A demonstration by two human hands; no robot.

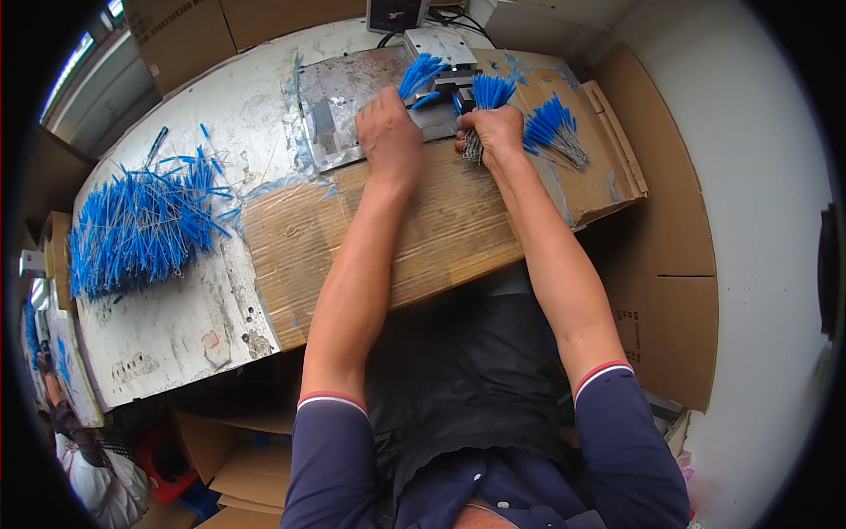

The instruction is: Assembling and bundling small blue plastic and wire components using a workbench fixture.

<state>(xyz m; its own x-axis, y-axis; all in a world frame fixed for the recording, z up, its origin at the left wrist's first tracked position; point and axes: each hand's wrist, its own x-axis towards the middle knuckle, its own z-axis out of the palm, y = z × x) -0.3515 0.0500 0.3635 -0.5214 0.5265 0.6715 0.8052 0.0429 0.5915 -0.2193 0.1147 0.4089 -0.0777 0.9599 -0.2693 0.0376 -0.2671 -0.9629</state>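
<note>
My left hand (388, 134) is closed over the front of a metal plate (339, 88), and a bunch of small blue wire brushes (421, 74) sticks up beyond its fingers. Close by on the right, my right hand (495, 132) grips a second bunch of blue brushes (492, 90); their twisted wire ends hang below the fist. Just beyond both hands sits a small dark metal fixture (451, 86), partly hidden. A third bundle of brushes (557, 132) lies on cardboard to the right of my right hand.
A large heap of blue brushes (145, 225) covers the left of the worn white table (211, 309). Flattened cardboard (441, 238) lines the front edge. A dark box with cables (397, 14) stands at the back. Another person's arm (55, 388) shows at far left.
</note>
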